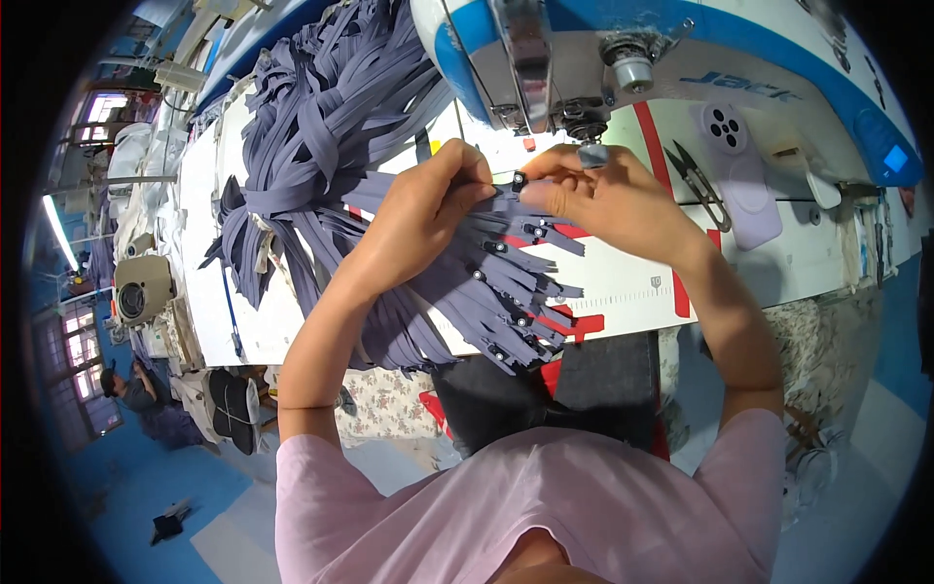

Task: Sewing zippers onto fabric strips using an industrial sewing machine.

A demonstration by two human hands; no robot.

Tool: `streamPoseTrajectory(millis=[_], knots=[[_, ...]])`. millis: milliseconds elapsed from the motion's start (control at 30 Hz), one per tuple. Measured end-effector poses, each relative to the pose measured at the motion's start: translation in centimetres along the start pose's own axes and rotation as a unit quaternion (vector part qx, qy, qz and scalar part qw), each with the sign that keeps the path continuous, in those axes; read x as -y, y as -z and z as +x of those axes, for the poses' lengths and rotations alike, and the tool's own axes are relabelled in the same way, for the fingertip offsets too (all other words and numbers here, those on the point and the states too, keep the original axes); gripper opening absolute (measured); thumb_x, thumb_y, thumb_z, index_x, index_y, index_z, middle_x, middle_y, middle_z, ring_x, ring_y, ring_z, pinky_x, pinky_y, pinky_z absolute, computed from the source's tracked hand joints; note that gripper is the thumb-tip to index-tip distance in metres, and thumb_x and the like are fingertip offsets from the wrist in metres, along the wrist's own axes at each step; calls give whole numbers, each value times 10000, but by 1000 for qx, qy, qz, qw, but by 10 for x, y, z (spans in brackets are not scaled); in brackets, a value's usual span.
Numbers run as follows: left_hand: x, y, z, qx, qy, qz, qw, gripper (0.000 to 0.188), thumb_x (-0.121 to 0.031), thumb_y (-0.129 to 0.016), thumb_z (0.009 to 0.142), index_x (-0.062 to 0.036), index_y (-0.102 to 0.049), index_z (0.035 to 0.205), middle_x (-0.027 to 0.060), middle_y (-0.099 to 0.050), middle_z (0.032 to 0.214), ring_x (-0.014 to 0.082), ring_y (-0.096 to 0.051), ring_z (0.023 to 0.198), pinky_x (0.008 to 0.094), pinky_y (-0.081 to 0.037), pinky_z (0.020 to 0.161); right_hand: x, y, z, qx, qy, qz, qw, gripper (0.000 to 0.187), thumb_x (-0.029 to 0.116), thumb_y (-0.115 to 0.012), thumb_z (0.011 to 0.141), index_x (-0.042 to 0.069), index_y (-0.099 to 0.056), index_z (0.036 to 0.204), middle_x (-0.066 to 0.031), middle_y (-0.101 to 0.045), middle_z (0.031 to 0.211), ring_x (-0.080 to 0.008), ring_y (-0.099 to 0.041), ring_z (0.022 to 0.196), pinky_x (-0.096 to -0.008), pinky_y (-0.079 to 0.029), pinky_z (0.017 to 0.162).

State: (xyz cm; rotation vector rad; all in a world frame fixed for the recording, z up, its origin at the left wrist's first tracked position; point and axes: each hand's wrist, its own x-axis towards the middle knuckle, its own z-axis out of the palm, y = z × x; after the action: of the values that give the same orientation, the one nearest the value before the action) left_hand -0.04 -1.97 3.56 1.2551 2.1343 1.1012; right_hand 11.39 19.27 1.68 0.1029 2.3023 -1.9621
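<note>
Our left hand [435, 200] and right hand [611, 200] pinch 1 grey zipper [504, 193] between them, just in front of the sewing machine [725, 58]. If our pinch loosens, it could drop among the fanned zippers [428, 307] below. Tugging could tangle the bundle [321, 127] at left; reaching right could knock the snips [697, 178].
</note>
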Motion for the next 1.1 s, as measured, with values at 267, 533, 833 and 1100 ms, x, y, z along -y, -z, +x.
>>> streamPoseTrajectory(millis=[267, 533, 833, 1100], knots=[[-4, -14, 3, -28, -17, 82, 996, 165, -131, -692, 944, 19, -624, 930, 111, -618, 918, 230, -612, 817, 321, -477, 764, -12, -8, 4, -46, -25, 78, 996, 201, 159, -682, 976, -10, -673, 1087, -21, -684, 901, -87, -635, 857, -264, -530, 774], [-7, -26, 12, -117, 41, 36, 992, 302, -231, -735, 900, 45, -640, 822, 159, -618, 801, 325, -601, 686, 420, -466, 637, -5, -10, 0, -87, 24, -13, 996, 186, 137, -668, 952, 14, -692, 1090, -36, -652, 738, -78, -559, 651, -276, -467, 605], [-2, -27, 15, -131, 77, -8, 988, 258, -197, -732, 881, 20, -622, 796, 137, -604, 755, 304, -586, 651, 368, -441, 615, -2, -9, -1, -106, 39, -53, 992, 151, 120, -672, 932, 8, -688, 1033, -23, -642, 719, -64, -550, 646, -265, -452, 595], [29, -26, 11, -200, -160, 397, 882, 177, -101, -715, 749, -42, -587, 855, 78, -585, 824, 257, -617, 666, 360, -501, 581, -24, -16, 7, -140, 56, -34, 988, 191, 121, -665, 893, -14, -689, 1026, -81, -659, 691, -114, -596, 585, -296, -490, 576]])
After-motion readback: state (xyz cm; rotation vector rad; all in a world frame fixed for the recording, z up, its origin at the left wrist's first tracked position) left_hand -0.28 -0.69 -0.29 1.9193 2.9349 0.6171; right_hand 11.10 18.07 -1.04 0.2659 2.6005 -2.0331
